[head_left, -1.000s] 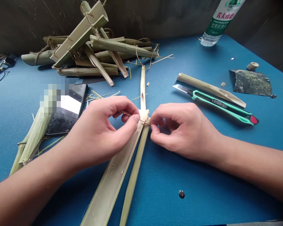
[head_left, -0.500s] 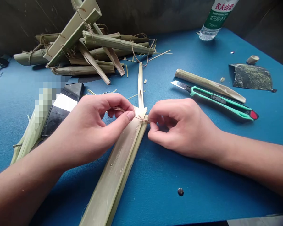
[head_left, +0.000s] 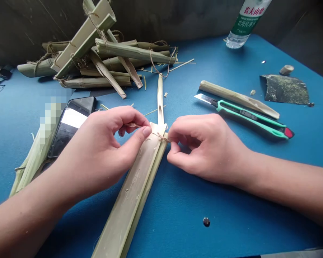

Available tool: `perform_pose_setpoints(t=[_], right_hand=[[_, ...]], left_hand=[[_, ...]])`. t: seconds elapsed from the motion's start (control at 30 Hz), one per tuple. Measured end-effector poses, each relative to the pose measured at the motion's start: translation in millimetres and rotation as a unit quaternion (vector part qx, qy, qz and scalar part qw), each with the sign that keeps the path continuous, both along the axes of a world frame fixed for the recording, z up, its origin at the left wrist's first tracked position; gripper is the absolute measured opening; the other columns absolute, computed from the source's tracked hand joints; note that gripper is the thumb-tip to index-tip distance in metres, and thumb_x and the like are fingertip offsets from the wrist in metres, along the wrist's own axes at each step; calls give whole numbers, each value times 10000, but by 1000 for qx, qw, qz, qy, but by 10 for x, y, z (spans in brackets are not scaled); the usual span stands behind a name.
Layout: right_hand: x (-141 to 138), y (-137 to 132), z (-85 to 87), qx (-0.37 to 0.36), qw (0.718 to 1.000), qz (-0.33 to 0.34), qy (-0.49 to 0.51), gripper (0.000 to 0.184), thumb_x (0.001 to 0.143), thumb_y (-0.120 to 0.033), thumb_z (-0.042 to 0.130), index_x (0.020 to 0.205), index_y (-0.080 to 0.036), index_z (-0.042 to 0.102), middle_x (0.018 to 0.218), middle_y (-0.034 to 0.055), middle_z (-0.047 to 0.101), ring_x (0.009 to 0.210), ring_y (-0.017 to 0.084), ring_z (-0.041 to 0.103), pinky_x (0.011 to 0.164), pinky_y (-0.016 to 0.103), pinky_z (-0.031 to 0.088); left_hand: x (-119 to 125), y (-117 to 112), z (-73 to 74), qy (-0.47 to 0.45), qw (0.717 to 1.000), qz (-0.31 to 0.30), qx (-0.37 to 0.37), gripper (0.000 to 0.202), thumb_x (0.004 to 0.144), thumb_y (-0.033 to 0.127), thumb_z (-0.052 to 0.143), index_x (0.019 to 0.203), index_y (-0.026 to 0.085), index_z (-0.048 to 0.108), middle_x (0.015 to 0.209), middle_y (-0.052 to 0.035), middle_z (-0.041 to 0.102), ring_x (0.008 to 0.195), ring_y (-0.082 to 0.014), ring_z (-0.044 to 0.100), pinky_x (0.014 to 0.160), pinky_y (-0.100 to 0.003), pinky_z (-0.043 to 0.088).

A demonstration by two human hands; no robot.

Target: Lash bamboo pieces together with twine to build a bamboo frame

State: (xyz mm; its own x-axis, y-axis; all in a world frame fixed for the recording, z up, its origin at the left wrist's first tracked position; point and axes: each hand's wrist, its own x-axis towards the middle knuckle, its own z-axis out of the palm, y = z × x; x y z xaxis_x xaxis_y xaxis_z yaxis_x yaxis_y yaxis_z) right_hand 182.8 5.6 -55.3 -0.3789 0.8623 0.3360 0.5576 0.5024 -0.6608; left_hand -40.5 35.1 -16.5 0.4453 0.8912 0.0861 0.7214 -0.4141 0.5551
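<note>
A thin brown twine [head_left: 158,135] runs across the far end of a long split bamboo piece [head_left: 129,195], with a small knot near its right edge. My left hand [head_left: 110,139] pinches one side of the twine between thumb and forefinger, just above the bamboo. On the other side, my right hand [head_left: 204,147] is closed on the twine with thumb and fingertips, close to the bamboo's edge. The bamboo lies slanting towards me, and a second strip shows along its right side. Beyond its far end a narrow bamboo stick [head_left: 160,100] points away.
A pile of twine-tied bamboo pieces [head_left: 113,53] is at the back left. A phone [head_left: 70,122] and more bamboo [head_left: 29,161] lie left. At right are a green utility knife [head_left: 253,118] with blade out, a bamboo strip [head_left: 231,96], a dark pouch [head_left: 286,89] and a water bottle [head_left: 244,23].
Both hands keep their pinch on the twine and have barely moved. The whole view has shifted very slightly.
</note>
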Motion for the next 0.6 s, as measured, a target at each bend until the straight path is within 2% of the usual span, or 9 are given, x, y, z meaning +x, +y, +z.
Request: perform_pose_setpoints(t=[0.1, 0.17, 0.23, 0.3, 0.33, 0.43, 0.5, 0.6], right_hand=[[16, 16, -38, -2, 1000, 6, 17, 163, 784, -43, 675, 746, -190, 614, 736, -28, 610, 654, 116, 485, 643, 278, 388], [31, 28, -64, -2, 999, 5, 32, 147, 799, -49, 675, 764, -181, 622, 751, -30, 602, 663, 112, 481, 658, 272, 391], [42, 34, -81, -3, 999, 1, 45, 135, 807, -58, 680, 776, -178, 626, 758, -30, 595, 668, 112, 478, 665, 269, 391], [44, 35, -84, -5, 998, -1, 56, 141, 802, -60, 684, 775, -182, 619, 751, -32, 587, 668, 115, 476, 661, 267, 386], [43, 35, -80, -7, 998, -2, 61, 147, 799, -59, 685, 774, -184, 613, 744, -35, 583, 666, 116, 475, 657, 266, 384], [36, 39, -51, -25, 997, -12, 76, 117, 852, -96, 681, 806, -185, 622, 732, -37, 573, 650, 116, 471, 635, 265, 373], [40, 49, -32, -52, 994, -28, 95, 85, 940, -161, 650, 864, -187, 621, 742, -38, 567, 635, 114, 469, 613, 264, 363], [60, 79, -37, -109, 979, -46, 168, 123, 1046, -288, 607, 962, -200, 590, 795, -45, 560, 614, 102, 462, 585, 252, 359]], left_hand=[[-37, 0, -29, 32, 999, 8, -3, 237, 1007, 478, 625, 1025, 259, 714, 879, -11, 706, 767, -188, 618, 576, -293, 448], [-86, -30, -11, 85, 996, 24, 29, 342, 987, 596, 627, 1045, 261, 662, 820, -7, 663, 682, -182, 584, 551, -307, 429], [-137, -97, 48, 168, 984, 28, 50, 466, 931, 726, 628, 881, 264, 606, 684, 1, 591, 568, -181, 509, 512, -333, 354], [-159, -191, 130, 247, 969, 10, 11, 574, 885, 812, 607, 726, 266, 531, 607, -16, 565, 521, -205, 488, 503, -357, 285], [-155, -238, 169, 276, 961, -3, -25, 591, 886, 825, 587, 703, 266, 524, 627, -36, 600, 542, -233, 523, 516, -366, 279], [-91, -330, 252, 292, 950, -40, -106, 489, 968, 707, 532, 784, 258, 584, 802, -81, 716, 715, -306, 653, 589, -382, 345], [-37, -335, 287, 286, 949, -46, -123, 391, 994, 600, 521, 825, 253, 583, 859, -84, 729, 766, -309, 666, 621, -383, 370], [11, -293, 364, 296, 947, -20, -121, 339, 985, 527, 521, 786, 253, 516, 825, -75, 700, 740, -293, 645, 614, -371, 371]])
